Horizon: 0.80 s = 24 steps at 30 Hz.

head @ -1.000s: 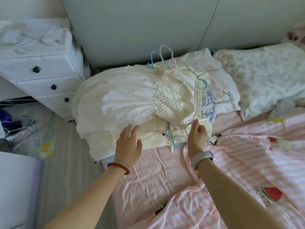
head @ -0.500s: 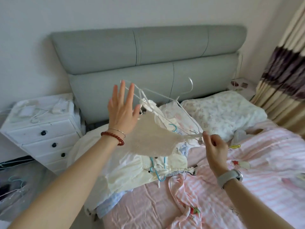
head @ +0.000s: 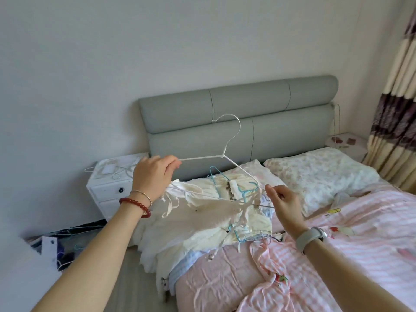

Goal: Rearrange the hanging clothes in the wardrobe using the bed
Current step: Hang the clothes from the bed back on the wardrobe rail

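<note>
A white wire hanger (head: 225,154) is held up over the bed, hook uppermost. My left hand (head: 153,176) grips its left shoulder. My right hand (head: 281,199) pinches its right end and the strap there. A small cream knitted top (head: 211,212) with loose white ties sags from the hanger between my hands. Below it a pile of white and cream clothes (head: 184,242) on blue and white hangers lies on the bed's left edge.
The bed (head: 213,287) has a pink sheet, a pink striped quilt (head: 360,244) and floral pillows (head: 319,174). The grey headboard (head: 236,113) stands behind. A white nightstand (head: 108,190) is at the left, clutter on the floor below it, curtains at the right.
My hands lifted the cream top on its white hanger off the pile. My left hand went from open to gripping the hanger's shoulder. The view tilted up.
</note>
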### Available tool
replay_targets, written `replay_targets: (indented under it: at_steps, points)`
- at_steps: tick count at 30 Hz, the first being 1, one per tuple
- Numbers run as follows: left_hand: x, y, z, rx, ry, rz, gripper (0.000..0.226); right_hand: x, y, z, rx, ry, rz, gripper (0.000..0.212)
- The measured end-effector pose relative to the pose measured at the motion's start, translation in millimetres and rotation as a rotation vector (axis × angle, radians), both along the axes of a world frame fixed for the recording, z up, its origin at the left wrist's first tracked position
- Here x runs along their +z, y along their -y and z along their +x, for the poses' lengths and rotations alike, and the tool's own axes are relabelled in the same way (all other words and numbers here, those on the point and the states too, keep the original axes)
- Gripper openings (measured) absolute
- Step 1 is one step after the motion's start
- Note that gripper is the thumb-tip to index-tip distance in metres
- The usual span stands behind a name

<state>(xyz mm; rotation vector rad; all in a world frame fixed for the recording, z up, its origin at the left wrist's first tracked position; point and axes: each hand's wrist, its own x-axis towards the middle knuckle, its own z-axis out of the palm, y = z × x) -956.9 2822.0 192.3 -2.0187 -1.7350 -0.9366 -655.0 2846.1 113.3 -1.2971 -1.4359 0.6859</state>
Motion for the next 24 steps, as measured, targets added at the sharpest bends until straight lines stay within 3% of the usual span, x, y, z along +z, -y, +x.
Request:
replay_targets:
  at_steps: [2, 5, 9, 12, 15, 18, 24]
  points:
    - [14, 37, 0, 0.137, -0.066, 0.148, 0.044, 9, 26, -12, 0.045, 0.056, 0.080, 0.017]
    - [34, 107, 8, 0.258, -0.105, 0.296, 0.035, 24, 64, -24, 0.110, 0.210, 0.141, 0.044]
    - [41, 198, 22, 0.409, -0.081, 0.321, 0.034, 43, 117, -34, 0.052, 0.292, 0.223, 0.033]
    - [37, 261, 38, 0.496, -0.073, 0.244, 0.036, 49, 154, -35, 0.039, 0.369, 0.284, 0.034]
    - [29, 316, 56, 0.549, 0.081, -0.026, 0.035, 52, 186, -31, 0.037, 0.427, 0.341, 0.052]
    - [20, 360, 68, 0.574, 0.130, -0.150, 0.033, 46, 214, -30, 0.015, 0.468, 0.386, 0.041]
    - [25, 438, 72, 0.526, 0.301, -0.208, 0.032, 47, 265, -43, -0.011, 0.456, 0.518, 0.038]
